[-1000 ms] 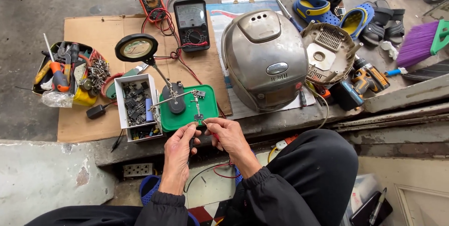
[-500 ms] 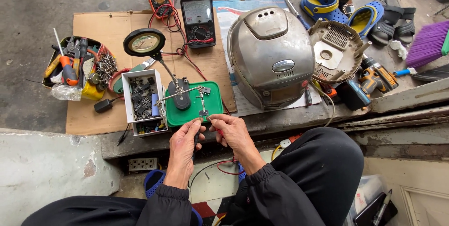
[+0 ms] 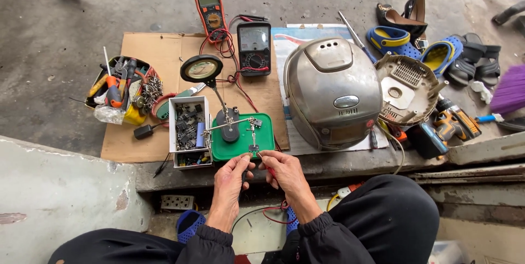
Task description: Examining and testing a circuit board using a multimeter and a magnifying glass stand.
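Two hands meet at the near edge of a green tray (image 3: 268,141), head view only. Left hand (image 3: 232,179) has fingers pinched together at a small part just below the clip of a helping-hands stand (image 3: 232,127); what it pinches is too small to tell. Right hand (image 3: 287,176) is closed round a thin red-handled tool (image 3: 270,171), tip pointing at the same spot, so both hands are near touching at the fingertips. Stand sits on the tray, its magnifier lens (image 3: 202,69) raised up and back on an arm. Just left of the tray, touching it, a white box (image 3: 188,130) of small dark parts. All this rests on a cardboard sheet (image 3: 158,56) laid on the concrete floor. Behind the tray, two multimeters: an orange one (image 3: 210,10) and a black one (image 3: 254,48), red leads tangled between them. Right of the tray, a silver rice cooker (image 3: 332,92), with its removed round inner lid (image 3: 407,86) beside it. Far left, a tub of screwdrivers and tools (image 3: 123,86). Right edge: a cordless drill (image 3: 456,124), blue sandals (image 3: 413,45), purple broom (image 3: 508,92). Person's dark sleeves and trousers fill the bottom.
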